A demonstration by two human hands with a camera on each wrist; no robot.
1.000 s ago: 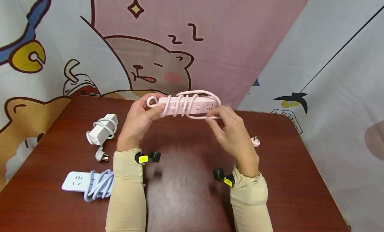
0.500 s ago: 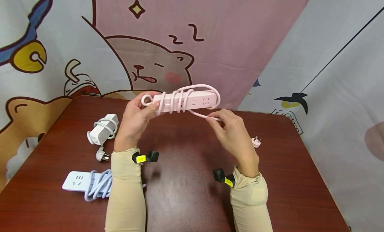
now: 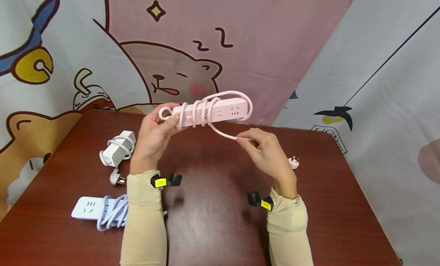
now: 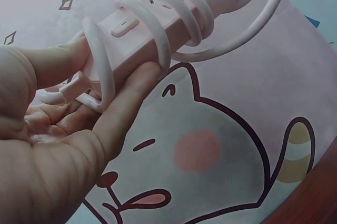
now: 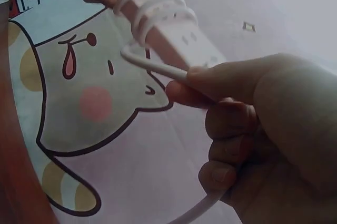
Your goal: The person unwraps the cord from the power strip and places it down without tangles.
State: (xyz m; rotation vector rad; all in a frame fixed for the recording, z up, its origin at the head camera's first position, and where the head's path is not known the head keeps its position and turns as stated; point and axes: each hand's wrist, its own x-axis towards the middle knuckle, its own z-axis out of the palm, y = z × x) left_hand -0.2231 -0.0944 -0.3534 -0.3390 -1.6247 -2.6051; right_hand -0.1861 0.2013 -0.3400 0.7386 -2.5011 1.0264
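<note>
A pink power strip [image 3: 225, 110], its own cord looped several times round it, is held up above the far part of the table. My left hand [image 3: 151, 136] grips its left end, where the cord makes a small loop; the thumb lies on the near side in the left wrist view. Lower and to the right, my right hand [image 3: 266, 151] pinches the pink cord [image 3: 221, 133] between thumb and forefinger. In the right wrist view the cord [image 5: 158, 67] runs from the strip into those fingers and trails out below them. A pink plug [image 3: 293, 163] lies on the table beyond the right wrist.
On the left of the brown table [image 3: 213, 220] lies a white power strip [image 3: 118, 148] with its cord wrapped round it and its grey plug [image 3: 117, 178] beside it. Nearer is a second white strip [image 3: 86, 208] with a bluish cord, partly behind the left forearm. A printed curtain [image 3: 275, 48] hangs behind.
The left hand has moved slightly left, and the strip's right end has tilted up. The right hand has drawn the cord away from the strip, leaving a slack curve between them.
</note>
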